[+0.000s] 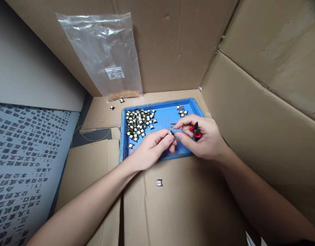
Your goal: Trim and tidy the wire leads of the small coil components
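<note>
My left hand (157,145) is closed, pinching a small black transformer (172,133) between thumb and fingers. Close beside it, my right hand (202,136) has its thumb and fingertips near that part. Red-handled cutters (196,130) with a dark end are held in the right palm; thin metal tips stick out past the fingers on the left, and I cannot tell whether they belong to the same tool. Both hands are over the front of a blue tray (163,106). Many small yellow-and-black transformers (138,121) lie heaped in its left half, and several more (182,112) at its back right.
A single transformer with a red mark (159,182) lies on the cardboard in front. Behind the tray a clear plastic bag (103,51) holding orange strands leans on the cardboard wall (172,44). Two loose transformers lie near the bag. A thin yellow wire (95,140) loops at left.
</note>
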Demonstrator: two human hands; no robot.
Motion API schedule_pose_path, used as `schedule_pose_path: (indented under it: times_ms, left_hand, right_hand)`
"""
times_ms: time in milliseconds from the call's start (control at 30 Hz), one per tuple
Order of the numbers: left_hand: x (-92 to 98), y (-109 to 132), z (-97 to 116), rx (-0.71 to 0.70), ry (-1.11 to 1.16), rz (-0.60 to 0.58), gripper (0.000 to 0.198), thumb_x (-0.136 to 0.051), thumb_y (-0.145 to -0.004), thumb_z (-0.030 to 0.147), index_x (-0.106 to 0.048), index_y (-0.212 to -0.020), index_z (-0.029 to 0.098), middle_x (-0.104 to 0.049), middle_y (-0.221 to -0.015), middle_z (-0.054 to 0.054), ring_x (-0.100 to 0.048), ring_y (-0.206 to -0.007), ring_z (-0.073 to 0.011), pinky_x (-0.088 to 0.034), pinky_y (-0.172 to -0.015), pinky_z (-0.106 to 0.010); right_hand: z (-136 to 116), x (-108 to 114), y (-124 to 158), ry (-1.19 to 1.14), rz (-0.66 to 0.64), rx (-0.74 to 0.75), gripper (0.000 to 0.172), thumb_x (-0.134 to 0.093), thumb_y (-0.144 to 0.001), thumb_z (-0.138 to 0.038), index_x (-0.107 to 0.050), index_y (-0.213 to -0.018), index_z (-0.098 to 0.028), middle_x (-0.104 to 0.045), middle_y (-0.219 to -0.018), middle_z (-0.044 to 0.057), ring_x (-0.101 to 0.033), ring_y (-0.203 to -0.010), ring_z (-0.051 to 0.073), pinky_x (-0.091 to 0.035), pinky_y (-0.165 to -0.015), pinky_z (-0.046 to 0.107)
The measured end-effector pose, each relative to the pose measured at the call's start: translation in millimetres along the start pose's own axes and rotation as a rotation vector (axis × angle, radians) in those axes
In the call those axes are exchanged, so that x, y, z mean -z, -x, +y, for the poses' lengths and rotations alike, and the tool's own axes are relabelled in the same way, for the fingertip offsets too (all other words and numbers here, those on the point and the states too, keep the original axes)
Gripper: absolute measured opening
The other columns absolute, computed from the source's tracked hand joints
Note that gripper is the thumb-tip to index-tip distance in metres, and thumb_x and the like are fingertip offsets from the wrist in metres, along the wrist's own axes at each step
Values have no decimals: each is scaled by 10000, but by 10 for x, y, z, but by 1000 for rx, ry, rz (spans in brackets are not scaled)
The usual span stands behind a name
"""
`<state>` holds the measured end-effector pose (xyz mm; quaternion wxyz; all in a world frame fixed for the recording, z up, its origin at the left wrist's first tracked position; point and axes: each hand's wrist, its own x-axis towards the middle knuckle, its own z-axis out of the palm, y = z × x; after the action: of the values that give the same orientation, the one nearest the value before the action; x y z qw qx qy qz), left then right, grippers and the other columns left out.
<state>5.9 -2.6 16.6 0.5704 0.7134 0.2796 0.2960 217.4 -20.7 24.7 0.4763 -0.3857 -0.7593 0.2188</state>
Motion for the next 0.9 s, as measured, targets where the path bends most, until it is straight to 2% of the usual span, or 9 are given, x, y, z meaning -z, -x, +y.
schedule_pose_path:
  times_ms: [233,433,567,633,733,800,900]
  left_hand:
    - [-1,1,16,2,-3,8,418,-508,-1091,471,-649,-856,155,-683,-855,-32,-593,-807,-145,-442,-811,-270]
    - [5,5,-10,20,5,70,457,-507,-1079,514,-650,-831,158,-682,-849,-43,-567,-783,-150,-439,-777,-271]
    - [6,12,-10,26,26,31,462,-501,-1077,533,-630,-832,164,-664,-795,-32,-569,-761,-148,-447,-770,-267]
    - [7,18,0,29,34,-15,459,-497,-1078,536,-619,-837,165,-649,-773,-24,-564,-743,-144,-447,-766,-266]
    - [7,26,23,29,19,-61,480,-484,-1081,541,-600,-807,164,-632,-762,-25,-541,-727,-143,-437,-749,-268]
    - [8,27,35,25,9,-76,494,-474,-1083,541,-595,-790,162,-620,-760,-26,-525,-723,-143,-426,-736,-269]
    - [10,27,45,22,19,-91,494,-469,-1088,530,-593,-786,159,-603,-757,-21,-512,-717,-139,-413,-723,-269]
  right_hand:
    - [-36,-13,-14,52,4,69,90,-687,-930,-154,-637,-918,-228,-622,-669,-55,-499,-566,102,-429,-593,253]
    - [-75,-11,-8,-105,-119,-29,77,-638,-998,-210,-618,-927,-229,-718,-713,-20,-563,-585,119,-444,-579,255]
    - [7,2,-16,-312,33,-201,200,-671,-1012,-413,-694,-967,-220,-663,-755,5,-589,-665,146,-477,-626,280]
    - [46,10,-37,-359,68,-277,267,-677,-1001,-472,-724,-1026,-210,-616,-735,-3,-568,-660,146,-474,-623,282]
    - [55,16,-69,-330,-20,-314,292,-742,-948,-470,-750,-1043,-194,-590,-694,-17,-523,-614,132,-438,-572,267]
    - [31,13,-81,-309,-78,-312,258,-763,-928,-439,-750,-985,-188,-589,-664,-20,-510,-590,125,-420,-544,258]
    - [-12,9,-86,-287,-83,-299,216,-753,-928,-393,-720,-876,-186,-610,-656,-9,-529,-593,126,-433,-540,252]
